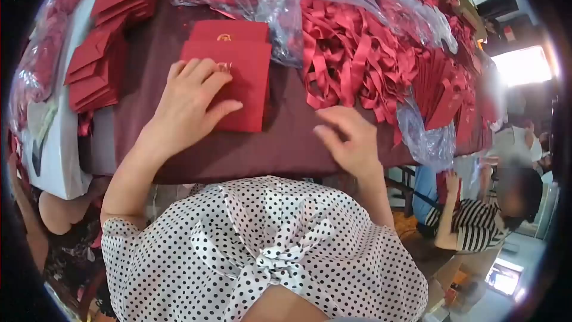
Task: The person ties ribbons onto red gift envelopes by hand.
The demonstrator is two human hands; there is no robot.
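My left hand (190,98) lies on the upper of two flat red paper pieces (247,92), which look like envelopes or folded bags. Its fingers are bent a little and the thumb stands apart. Pale lettering shows beside the fingertips. The lower red piece (244,28) sticks out at the far side and carries a gold emblem. Over the table's near edge hovers my right hand (351,140), thumb and index finger apart, with nothing visible between them. Beyond it is a heap of loose red ribbons (351,53) in a clear plastic bag (283,9).
Stacks of red envelope-like pieces (95,68) stand at the left. More red pieces (444,86) and a plastic bag (426,134) lie right of the ribbons. A dark red cloth covers the table (262,161). A person in a striped shirt (476,223) sits at the right.
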